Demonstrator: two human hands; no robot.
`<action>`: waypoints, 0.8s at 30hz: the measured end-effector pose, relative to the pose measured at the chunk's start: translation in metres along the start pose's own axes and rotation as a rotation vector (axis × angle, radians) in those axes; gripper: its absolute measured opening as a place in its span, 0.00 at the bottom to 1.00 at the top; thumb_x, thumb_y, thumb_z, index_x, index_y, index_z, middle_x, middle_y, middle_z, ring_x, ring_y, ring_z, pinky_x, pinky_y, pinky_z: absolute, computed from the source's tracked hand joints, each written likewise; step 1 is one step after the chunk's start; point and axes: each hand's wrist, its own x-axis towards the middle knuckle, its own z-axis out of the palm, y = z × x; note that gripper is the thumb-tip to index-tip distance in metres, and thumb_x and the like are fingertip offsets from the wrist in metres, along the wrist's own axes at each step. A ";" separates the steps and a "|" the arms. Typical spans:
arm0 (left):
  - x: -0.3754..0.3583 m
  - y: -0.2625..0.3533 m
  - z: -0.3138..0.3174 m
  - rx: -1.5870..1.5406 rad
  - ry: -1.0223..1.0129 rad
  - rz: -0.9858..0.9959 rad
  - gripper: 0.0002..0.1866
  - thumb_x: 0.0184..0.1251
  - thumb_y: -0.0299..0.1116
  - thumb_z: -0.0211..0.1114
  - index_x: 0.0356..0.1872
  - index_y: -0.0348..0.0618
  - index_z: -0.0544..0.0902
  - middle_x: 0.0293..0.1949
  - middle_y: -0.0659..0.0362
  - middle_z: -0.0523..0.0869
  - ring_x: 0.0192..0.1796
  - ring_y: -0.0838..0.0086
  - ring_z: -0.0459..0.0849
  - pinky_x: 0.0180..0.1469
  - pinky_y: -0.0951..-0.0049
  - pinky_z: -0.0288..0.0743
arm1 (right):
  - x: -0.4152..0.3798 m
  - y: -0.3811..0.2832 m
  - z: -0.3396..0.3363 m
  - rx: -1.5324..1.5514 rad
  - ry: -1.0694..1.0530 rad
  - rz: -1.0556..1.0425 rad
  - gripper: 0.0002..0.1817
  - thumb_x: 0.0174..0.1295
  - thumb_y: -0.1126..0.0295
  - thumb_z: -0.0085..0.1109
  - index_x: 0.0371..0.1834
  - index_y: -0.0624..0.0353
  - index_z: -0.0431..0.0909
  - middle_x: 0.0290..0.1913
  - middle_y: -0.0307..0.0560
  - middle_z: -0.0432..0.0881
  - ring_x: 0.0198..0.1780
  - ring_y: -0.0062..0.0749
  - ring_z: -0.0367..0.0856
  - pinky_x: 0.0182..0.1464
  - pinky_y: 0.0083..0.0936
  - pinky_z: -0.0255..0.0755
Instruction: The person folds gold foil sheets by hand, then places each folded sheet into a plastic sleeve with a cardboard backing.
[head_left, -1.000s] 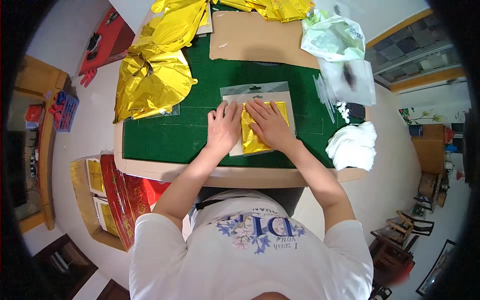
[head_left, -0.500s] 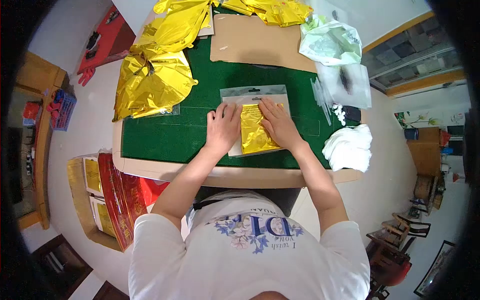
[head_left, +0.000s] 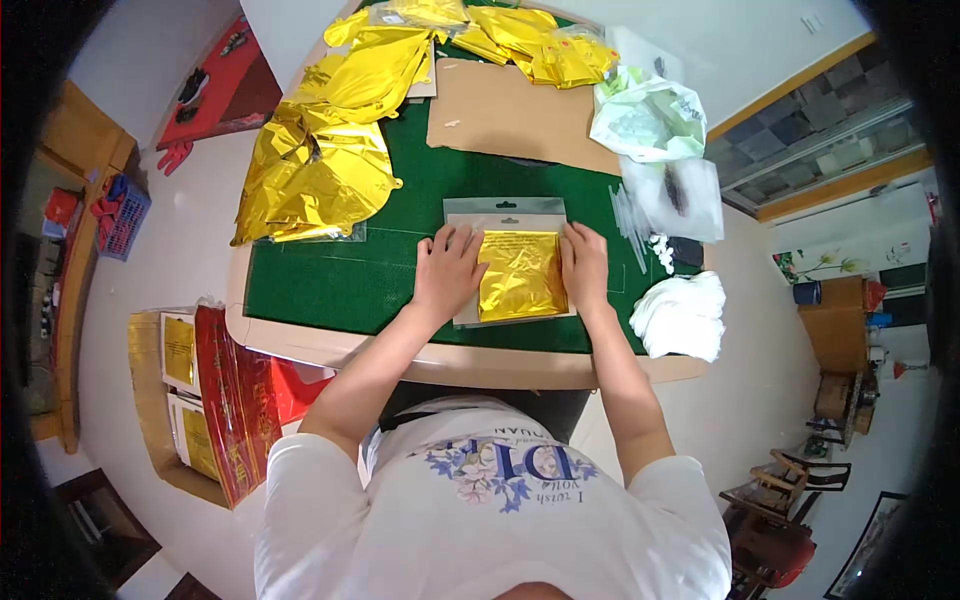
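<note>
A clear plastic bag (head_left: 505,207) with a hang hole lies flat in front of me, holding a pale backing card (head_left: 505,221). On the card is a folded gold foil sheet (head_left: 520,275), with small print near its top. My left hand (head_left: 447,270) rests on the bag's left side, fingers bent and a little apart, thumb reaching to the foil. Along the right edge lies my right hand (head_left: 587,265), fingers loosely bent and fingertips near the upper right corner. Neither hand lifts the bag off the green mat (head_left: 330,285).
Crumpled gold foil pieces (head_left: 320,170) cover the table's left and back. Behind the bag lies a cardboard sheet (head_left: 520,110). To the right are a pale plastic bag (head_left: 650,115), clear strips (head_left: 630,230) and a white cloth (head_left: 680,315). A box of gold packages (head_left: 180,400) stands lower left.
My right hand has slid off the foil to the bag's right edge, its fingers now more bent. The left hand stays at the left side. The whole view has shifted slightly.
</note>
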 end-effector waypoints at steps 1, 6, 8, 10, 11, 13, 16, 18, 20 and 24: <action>0.001 -0.002 -0.001 -0.054 -0.013 -0.001 0.24 0.61 0.42 0.63 0.57 0.46 0.77 0.54 0.59 0.76 0.59 0.62 0.70 0.54 0.59 0.65 | 0.004 0.000 -0.002 0.128 0.053 0.117 0.19 0.68 0.68 0.53 0.62 0.60 0.74 0.55 0.54 0.78 0.59 0.42 0.75 0.59 0.36 0.68; 0.008 0.001 -0.015 -0.360 -0.125 -0.136 0.29 0.57 0.34 0.68 0.62 0.43 0.73 0.58 0.52 0.74 0.63 0.53 0.68 0.63 0.56 0.63 | 0.020 0.002 -0.005 0.462 0.117 0.397 0.17 0.63 0.69 0.59 0.54 0.64 0.78 0.31 0.49 0.84 0.29 0.37 0.81 0.35 0.29 0.74; 0.007 -0.004 -0.005 -0.393 0.136 -0.294 0.30 0.60 0.28 0.67 0.65 0.41 0.70 0.58 0.49 0.74 0.61 0.55 0.71 0.60 0.61 0.69 | 0.022 0.015 -0.002 0.500 -0.079 0.433 0.17 0.61 0.69 0.61 0.51 0.65 0.79 0.28 0.47 0.83 0.28 0.31 0.81 0.34 0.30 0.74; 0.008 -0.013 -0.004 -0.559 0.081 -0.433 0.30 0.61 0.27 0.66 0.66 0.41 0.69 0.57 0.49 0.75 0.59 0.58 0.74 0.57 0.64 0.72 | 0.019 0.018 0.000 0.554 -0.111 0.432 0.15 0.61 0.69 0.62 0.49 0.65 0.80 0.29 0.45 0.84 0.29 0.26 0.81 0.33 0.26 0.74; 0.007 -0.019 -0.002 -0.720 0.032 -0.580 0.30 0.63 0.26 0.65 0.67 0.41 0.68 0.57 0.49 0.75 0.57 0.61 0.77 0.54 0.68 0.75 | 0.016 0.018 0.002 0.691 -0.085 0.478 0.13 0.62 0.69 0.62 0.46 0.65 0.81 0.29 0.44 0.84 0.29 0.25 0.81 0.33 0.24 0.74; 0.009 -0.024 -0.004 -0.763 0.012 -0.617 0.30 0.64 0.26 0.65 0.67 0.41 0.68 0.57 0.50 0.75 0.55 0.65 0.78 0.51 0.71 0.76 | 0.014 0.012 -0.005 0.827 -0.063 0.529 0.11 0.62 0.69 0.62 0.43 0.64 0.82 0.29 0.43 0.84 0.29 0.24 0.80 0.32 0.22 0.74; 0.010 -0.032 -0.004 -0.830 -0.022 -0.657 0.29 0.65 0.26 0.64 0.68 0.42 0.68 0.58 0.52 0.76 0.55 0.71 0.79 0.51 0.74 0.76 | 0.013 0.009 -0.010 0.871 -0.250 0.621 0.08 0.64 0.70 0.60 0.42 0.63 0.81 0.29 0.41 0.83 0.28 0.22 0.78 0.31 0.20 0.73; 0.009 -0.032 -0.005 -0.765 -0.010 -0.660 0.29 0.65 0.26 0.64 0.68 0.42 0.68 0.59 0.52 0.77 0.57 0.72 0.78 0.51 0.75 0.76 | 0.006 0.010 -0.008 0.910 -0.257 0.557 0.07 0.66 0.70 0.59 0.40 0.63 0.79 0.27 0.38 0.80 0.28 0.18 0.75 0.31 0.19 0.72; 0.005 -0.031 -0.005 -0.816 0.004 -0.676 0.28 0.66 0.27 0.63 0.67 0.39 0.68 0.58 0.50 0.77 0.54 0.68 0.80 0.51 0.74 0.76 | 0.000 0.012 -0.009 1.010 -0.246 0.552 0.05 0.67 0.70 0.58 0.39 0.60 0.77 0.27 0.35 0.78 0.29 0.17 0.75 0.34 0.17 0.72; -0.002 -0.042 0.005 -0.917 0.050 -0.664 0.28 0.66 0.29 0.63 0.66 0.34 0.68 0.52 0.51 0.82 0.49 0.69 0.83 0.50 0.73 0.77 | -0.013 0.008 -0.017 1.176 -0.227 0.594 0.03 0.69 0.70 0.56 0.38 0.56 0.74 0.27 0.29 0.75 0.30 0.13 0.74 0.37 0.15 0.72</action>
